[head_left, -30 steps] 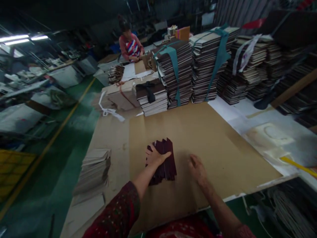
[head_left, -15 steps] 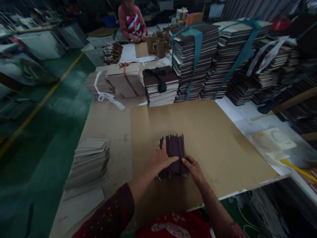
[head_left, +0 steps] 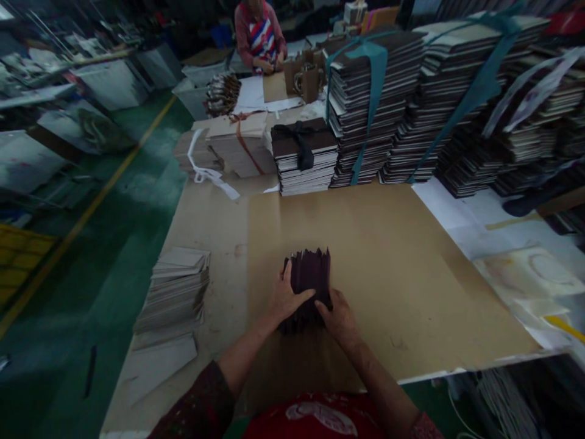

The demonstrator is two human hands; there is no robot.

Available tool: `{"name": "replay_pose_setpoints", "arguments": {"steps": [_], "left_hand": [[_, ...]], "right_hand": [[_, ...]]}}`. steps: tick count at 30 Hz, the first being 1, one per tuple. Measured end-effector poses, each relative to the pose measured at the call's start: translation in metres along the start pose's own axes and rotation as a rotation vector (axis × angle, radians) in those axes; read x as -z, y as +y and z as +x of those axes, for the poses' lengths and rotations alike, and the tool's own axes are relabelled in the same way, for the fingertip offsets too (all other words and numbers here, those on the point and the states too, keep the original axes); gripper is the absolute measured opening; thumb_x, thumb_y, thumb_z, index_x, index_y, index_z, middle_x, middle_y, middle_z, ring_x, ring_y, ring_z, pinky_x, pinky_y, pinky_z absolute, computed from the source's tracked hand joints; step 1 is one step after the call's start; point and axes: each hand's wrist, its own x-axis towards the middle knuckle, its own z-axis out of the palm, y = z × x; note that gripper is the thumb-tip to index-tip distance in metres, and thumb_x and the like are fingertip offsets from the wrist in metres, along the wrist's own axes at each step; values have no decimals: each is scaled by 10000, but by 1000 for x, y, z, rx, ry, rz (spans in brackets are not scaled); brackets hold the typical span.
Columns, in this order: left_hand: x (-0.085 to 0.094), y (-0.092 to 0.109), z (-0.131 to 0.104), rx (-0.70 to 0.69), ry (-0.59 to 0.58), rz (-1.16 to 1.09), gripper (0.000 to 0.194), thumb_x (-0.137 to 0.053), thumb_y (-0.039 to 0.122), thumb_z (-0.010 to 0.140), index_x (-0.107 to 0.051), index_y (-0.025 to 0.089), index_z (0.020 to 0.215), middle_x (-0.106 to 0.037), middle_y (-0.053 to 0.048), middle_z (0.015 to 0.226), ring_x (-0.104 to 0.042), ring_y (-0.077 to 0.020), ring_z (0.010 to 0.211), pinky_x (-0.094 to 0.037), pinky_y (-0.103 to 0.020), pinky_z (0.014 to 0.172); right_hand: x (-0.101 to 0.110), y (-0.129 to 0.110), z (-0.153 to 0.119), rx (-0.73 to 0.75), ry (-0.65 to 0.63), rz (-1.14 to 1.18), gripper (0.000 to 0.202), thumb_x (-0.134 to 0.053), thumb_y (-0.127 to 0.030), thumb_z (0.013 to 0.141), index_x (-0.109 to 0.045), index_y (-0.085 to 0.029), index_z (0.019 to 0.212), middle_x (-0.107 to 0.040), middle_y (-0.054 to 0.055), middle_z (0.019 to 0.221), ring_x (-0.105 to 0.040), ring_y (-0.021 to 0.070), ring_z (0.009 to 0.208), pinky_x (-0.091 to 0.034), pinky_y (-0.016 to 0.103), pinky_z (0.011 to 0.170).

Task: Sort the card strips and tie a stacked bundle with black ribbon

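Note:
A bundle of dark purple strips [head_left: 307,274], apparently fabric or leather, stands on a brown board [head_left: 388,262] in front of me. My left hand [head_left: 286,297] grips it from the left side, thumb laid across the top and fingers over the far left edge. On the near right side my right hand [head_left: 338,314] holds the same bundle, its thumb on top and its fingers around the right edge. The strips' ends are uneven at the far and near sides. Both palms hide parts of the bundle's sides.
A leaning stack of grey card pieces [head_left: 176,292] lies left. At the back stand a ribbon-tied dark stack [head_left: 304,155], a pale tied stack [head_left: 242,143] and tall teal-tied stacks [head_left: 375,103]. Another person [head_left: 260,36] works beyond. The table's front edge [head_left: 479,367] runs near me.
The view has shifted slightly, so the surroundings sit further right. The bundle and both hands now appear a little to the left on the board. Both hands still hold the bundle.

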Motion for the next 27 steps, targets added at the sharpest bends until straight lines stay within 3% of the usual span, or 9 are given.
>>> {"name": "replay_pose_setpoints", "arguments": {"steps": [4,9,13,16,21,27], "left_hand": [[-1,23,-7,172,17,187,1204,-734,638,665,-89,156,1560,-241,-224,1529,-271,-401,1430,-318,-493,1156],[-12,45,-10,265,-22,259,1228,-705,664,670,-8,189,1562,-164,-242,1571,-242,-426,1441,-336,-588,1115],[-19,40,-8,280,-19,289,1270,-667,742,643,33,212,1560,-160,-243,1574,-220,-435,1446,-305,-693,1082],[-21,32,-5,280,10,312,1323,-659,798,599,38,212,1559,-176,-248,1566,-241,-439,1434,-298,-700,1083],[-15,23,1,344,6,330,1398,-655,863,523,40,230,1557,-160,-248,1568,-214,-446,1442,-302,-717,1067],[-15,25,2,349,3,333,1409,-669,852,517,53,233,1556,-138,-239,1577,-216,-438,1442,-303,-715,1065]], "right_hand": [[3,7,1,-14,-72,15,644,-588,-513,829,-552,-125,1341,-541,188,1352,-519,323,1251,-418,466,1093],[29,13,5,-150,-229,227,745,-629,-581,765,-551,-131,1353,-536,161,1387,-516,299,1272,-399,456,1117],[42,14,10,-241,-287,390,634,-647,-611,785,-638,-193,1261,-622,103,1309,-554,296,1235,-414,472,1104],[42,18,14,-279,-293,456,593,-647,-630,796,-665,-214,1218,-661,82,1258,-610,295,1155,-479,478,1040],[38,26,20,-307,-298,463,582,-669,-649,774,-690,-224,1171,-681,68,1226,-624,294,1131,-510,469,1002],[42,18,26,-328,-299,412,576,-675,-632,753,-691,-197,1131,-711,76,1141,-636,293,1098,-498,460,1004]]}}
